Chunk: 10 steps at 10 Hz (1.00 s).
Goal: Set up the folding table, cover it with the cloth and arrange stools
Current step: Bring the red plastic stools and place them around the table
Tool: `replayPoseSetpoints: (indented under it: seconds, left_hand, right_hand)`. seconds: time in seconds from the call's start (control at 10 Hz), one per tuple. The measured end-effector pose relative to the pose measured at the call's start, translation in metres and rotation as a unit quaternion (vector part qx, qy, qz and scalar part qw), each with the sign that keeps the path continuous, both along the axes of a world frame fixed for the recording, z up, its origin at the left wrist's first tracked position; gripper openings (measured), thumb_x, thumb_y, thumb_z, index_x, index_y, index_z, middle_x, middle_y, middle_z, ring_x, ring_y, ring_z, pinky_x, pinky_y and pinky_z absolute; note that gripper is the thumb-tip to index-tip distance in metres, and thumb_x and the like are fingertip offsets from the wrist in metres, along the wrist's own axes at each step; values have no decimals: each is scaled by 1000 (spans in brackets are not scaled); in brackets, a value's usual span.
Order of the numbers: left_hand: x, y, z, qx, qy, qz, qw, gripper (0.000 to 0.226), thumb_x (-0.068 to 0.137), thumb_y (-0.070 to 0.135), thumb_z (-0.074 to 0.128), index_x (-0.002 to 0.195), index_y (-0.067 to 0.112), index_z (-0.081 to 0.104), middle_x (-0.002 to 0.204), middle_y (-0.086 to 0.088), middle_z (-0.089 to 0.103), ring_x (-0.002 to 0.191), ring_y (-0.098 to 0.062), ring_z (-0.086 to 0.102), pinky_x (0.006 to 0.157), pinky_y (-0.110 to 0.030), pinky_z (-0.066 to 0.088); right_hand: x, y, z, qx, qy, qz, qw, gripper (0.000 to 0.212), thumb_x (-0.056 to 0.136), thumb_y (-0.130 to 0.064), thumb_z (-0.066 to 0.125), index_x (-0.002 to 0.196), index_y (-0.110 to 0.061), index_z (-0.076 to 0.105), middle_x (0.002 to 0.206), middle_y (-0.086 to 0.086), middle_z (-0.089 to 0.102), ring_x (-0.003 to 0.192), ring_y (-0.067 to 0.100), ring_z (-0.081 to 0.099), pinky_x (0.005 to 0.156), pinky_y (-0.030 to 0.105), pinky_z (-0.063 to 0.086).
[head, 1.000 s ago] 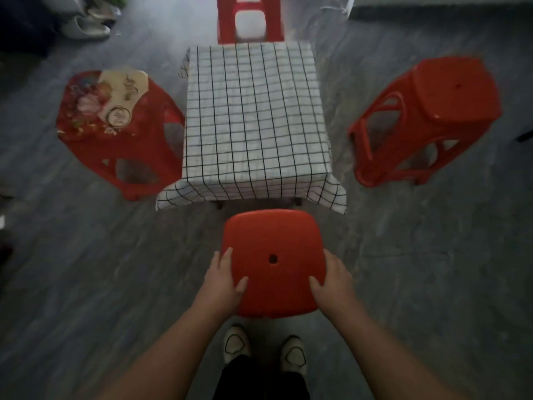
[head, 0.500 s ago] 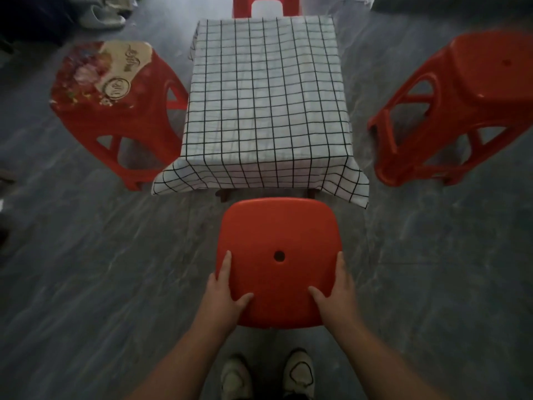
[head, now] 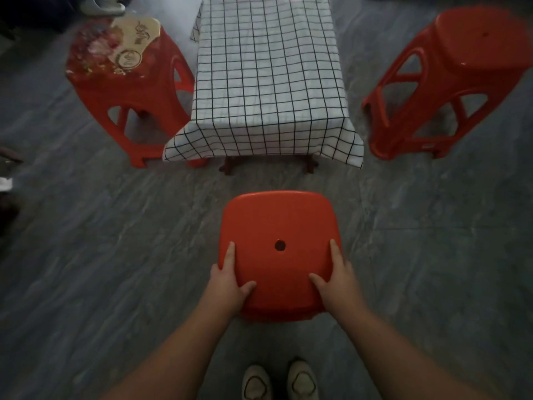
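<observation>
A small table stands ahead, covered by a white cloth with a black grid (head: 268, 73); two dark table legs (head: 227, 166) show under its near edge. Just in front of it is a red stool (head: 277, 223) with a round hole in its seat. My left hand (head: 229, 281) grips the seat's left rear edge and my right hand (head: 336, 281) grips the right rear edge. A red stool with a flowered seat (head: 121, 79) stands left of the table. Another plain red stool (head: 450, 82) stands to the right.
The grey marbled floor (head: 115, 255) spreads all around. A light shoe (head: 103, 5) lies at the far left. My own two shoes (head: 281, 382) are below the held stool. Dark objects sit at the left edge.
The view has closed in on the table, and the far stool behind it has dropped out of sight. Both hands keep their grip on the red stool.
</observation>
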<state>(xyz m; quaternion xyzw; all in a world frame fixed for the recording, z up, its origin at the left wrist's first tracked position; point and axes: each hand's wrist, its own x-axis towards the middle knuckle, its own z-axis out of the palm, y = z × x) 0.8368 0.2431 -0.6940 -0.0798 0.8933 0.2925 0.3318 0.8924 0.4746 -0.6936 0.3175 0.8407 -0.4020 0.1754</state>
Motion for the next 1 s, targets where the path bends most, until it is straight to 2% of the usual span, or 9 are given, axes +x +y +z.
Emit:
replayPoseSetpoints:
  seconds: [0.4,0.7,0.8,0.9,1.0]
  left_hand:
    - [76,-12,-7,13,-10,25,1000,106,86,32,75,156,43,-4,147,-16,31,129,-30,47,108,-40,39]
    - [84,-11,-9,4,-8,25,1000,106,85,31,75,157,39,-2,155,-16,23,136,-28,41,111,-39,35]
    - [86,-9,-2,-22,-35,3,999,104,88,29,72,157,38,-5,161,-21,9,142,-32,34,114,-39,31]
    - [82,-4,19,-55,-60,-28,996,94,92,29,65,157,34,-3,164,-17,-5,145,-32,30,115,-39,29]
    - [83,-5,56,-64,-22,-48,997,83,93,32,59,158,31,7,165,-14,-1,146,-32,28,117,-40,31]
  right_hand:
    - [76,-19,-6,-7,-5,-24,1000,95,89,-22,72,157,-36,8,148,13,34,132,27,43,108,37,36]
    - [83,-18,-7,5,-11,0,1000,96,88,-22,72,158,-31,7,148,15,32,130,28,45,107,35,36]
    - [83,-19,-1,2,-39,10,999,98,87,-18,73,159,-29,6,149,16,30,131,29,45,108,34,36]
    - [75,-17,11,-4,-70,32,997,93,89,-20,70,159,-23,9,155,18,24,138,30,39,113,35,32]
    - [71,-15,44,15,-61,60,996,81,92,-24,65,158,-17,20,160,16,20,144,30,33,117,36,29]
